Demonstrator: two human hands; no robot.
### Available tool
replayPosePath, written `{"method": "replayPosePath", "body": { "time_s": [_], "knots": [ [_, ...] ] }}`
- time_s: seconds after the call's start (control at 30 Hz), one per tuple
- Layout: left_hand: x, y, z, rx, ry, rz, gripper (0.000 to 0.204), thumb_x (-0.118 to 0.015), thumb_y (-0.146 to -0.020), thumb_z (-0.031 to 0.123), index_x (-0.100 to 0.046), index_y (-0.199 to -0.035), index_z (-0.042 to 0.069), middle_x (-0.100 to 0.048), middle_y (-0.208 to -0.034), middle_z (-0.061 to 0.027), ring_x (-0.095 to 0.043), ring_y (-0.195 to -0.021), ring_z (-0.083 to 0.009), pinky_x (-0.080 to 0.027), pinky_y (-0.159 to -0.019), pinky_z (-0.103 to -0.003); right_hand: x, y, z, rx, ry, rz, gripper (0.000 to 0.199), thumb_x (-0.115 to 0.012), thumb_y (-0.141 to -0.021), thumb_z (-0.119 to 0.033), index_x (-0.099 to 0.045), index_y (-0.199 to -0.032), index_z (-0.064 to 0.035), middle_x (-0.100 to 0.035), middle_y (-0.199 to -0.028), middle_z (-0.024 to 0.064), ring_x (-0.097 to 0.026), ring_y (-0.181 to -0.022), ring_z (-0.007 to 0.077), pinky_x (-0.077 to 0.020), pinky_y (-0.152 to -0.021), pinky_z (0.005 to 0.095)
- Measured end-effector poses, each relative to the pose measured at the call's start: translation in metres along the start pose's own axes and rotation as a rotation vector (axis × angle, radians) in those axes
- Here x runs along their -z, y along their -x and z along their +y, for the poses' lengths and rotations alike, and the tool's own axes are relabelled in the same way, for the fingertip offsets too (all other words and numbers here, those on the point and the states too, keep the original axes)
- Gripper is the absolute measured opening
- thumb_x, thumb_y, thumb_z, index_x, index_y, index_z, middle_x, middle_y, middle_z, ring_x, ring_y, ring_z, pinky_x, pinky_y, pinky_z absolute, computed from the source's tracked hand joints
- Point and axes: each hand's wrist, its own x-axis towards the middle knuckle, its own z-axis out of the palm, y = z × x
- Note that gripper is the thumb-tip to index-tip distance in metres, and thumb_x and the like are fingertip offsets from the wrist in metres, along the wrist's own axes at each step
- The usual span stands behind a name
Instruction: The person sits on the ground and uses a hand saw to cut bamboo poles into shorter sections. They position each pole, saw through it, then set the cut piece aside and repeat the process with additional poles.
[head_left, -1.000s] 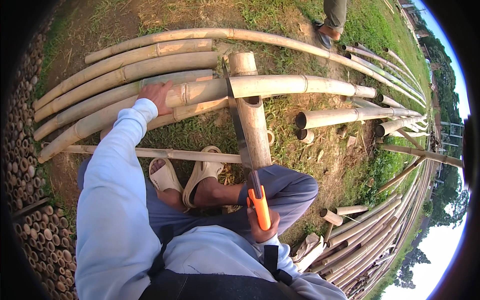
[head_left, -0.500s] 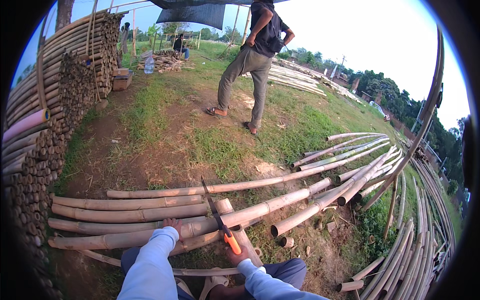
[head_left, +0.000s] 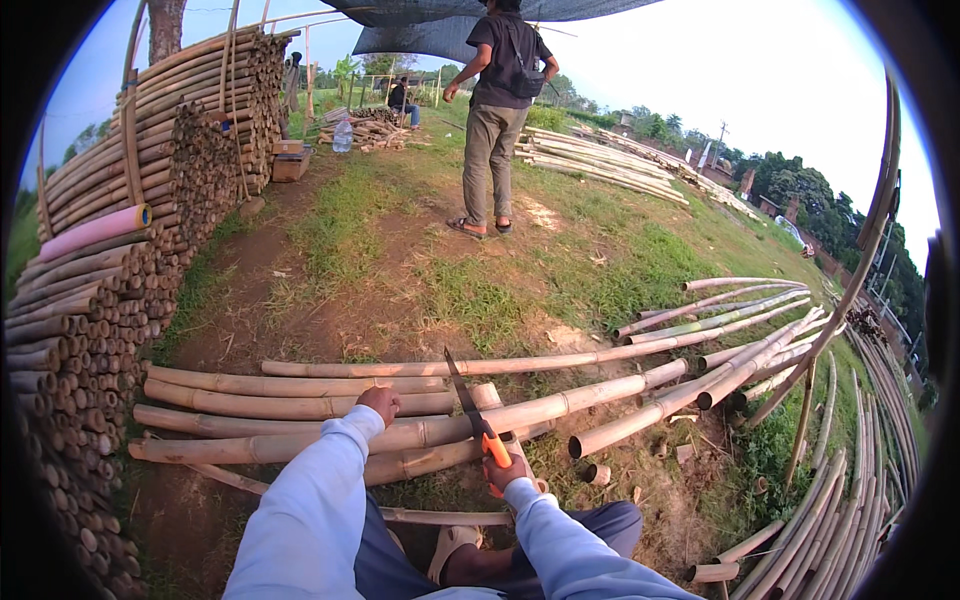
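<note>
My right hand (head_left: 506, 472) is closed round the orange handle of a hand saw (head_left: 463, 392). Its dark blade points forward and crosses a long bamboo pole (head_left: 570, 402) in front of me. A short upright-looking bamboo piece (head_left: 486, 396) sticks out beyond that pole, beside the blade. Left of the saw, my left hand (head_left: 380, 402) is curled into a loose fist over the bamboo poles, with nothing visible in it. Whether it touches a pole I cannot tell. Shorter cut poles (head_left: 230, 405) lie side by side on the left, under and past my left forearm.
A tall bamboo stack (head_left: 190, 190) with a pink roll (head_left: 95, 232) on it rises at left. Farther off stands a person (head_left: 495, 120); another person (head_left: 403, 103) sits behind. More poles (head_left: 800, 530) lie at right, near a leaning post (head_left: 850, 260). A short offcut (head_left: 597, 474) lies on the ground.
My left hand has left the pole it rested on and moved forward and right, its fingers now curled. The saw stays across the pole. The standing person has stepped and dropped an arm.
</note>
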Motion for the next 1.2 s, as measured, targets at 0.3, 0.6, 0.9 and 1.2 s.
{"method": "replayPosePath", "body": {
  "time_s": [0.3,0.6,0.9,1.2],
  "knots": [
    [-0.002,0.054,0.003,0.211,-0.105,0.190,0.032,-0.070,-0.090,0.042,-0.072,-0.105,0.013,-0.074,-0.100,-0.0143,-0.069,-0.100,-0.0361,-0.054,-0.087,-0.049,0.004,-0.001,0.003,0.085,-0.048,-0.055,0.023,-0.079,-0.087,-0.019,-0.066,-0.089,-0.0004,-0.064,-0.066,0.0030,-0.058,-0.057,0.0139,-0.0479,-0.055,0.0332],
    [-0.041,0.034,-0.023,0.076,-0.234,0.016,0.058,-0.079,-0.081,0.037,-0.058,-0.128,0.010,-0.063,-0.128,-0.0136,-0.059,-0.123,-0.0333,-0.047,-0.105,-0.045,0.011,0.019,-0.016,-0.049,-0.167,-0.118,0.040,-0.080,-0.085,-0.029,-0.070,-0.108,0.0021,-0.073,-0.085,0.0130,-0.072,-0.084,0.0261,-0.0558,-0.079,0.0392],
    [-0.131,0.006,-0.025,0.071,-0.363,0.078,0.099,-0.091,-0.061,0.044,-0.045,-0.137,0.003,-0.053,-0.133,-0.0152,-0.049,-0.129,-0.0312,-0.037,-0.113,-0.042,0.004,0.024,-0.033,0.042,-0.301,-0.147,0.014,-0.070,-0.092,-0.011,-0.063,-0.091,0.0014,-0.060,-0.066,0.0016,-0.055,-0.055,0.0113,-0.0457,-0.055,0.0276],
    [-0.147,-0.005,-0.027,-0.012,-0.421,0.085,0.085,-0.090,-0.066,0.041,-0.050,-0.132,0.005,-0.058,-0.126,-0.0135,-0.055,-0.121,-0.0311,-0.040,-0.108,-0.044,0.000,0.046,-0.019,0.013,-0.200,-0.101,0.020,-0.069,-0.097,-0.012,-0.068,-0.111,0.0019,-0.060,-0.070,0.0005,-0.052,-0.054,0.0066,-0.0412,-0.048,0.0232]
  ]
}}
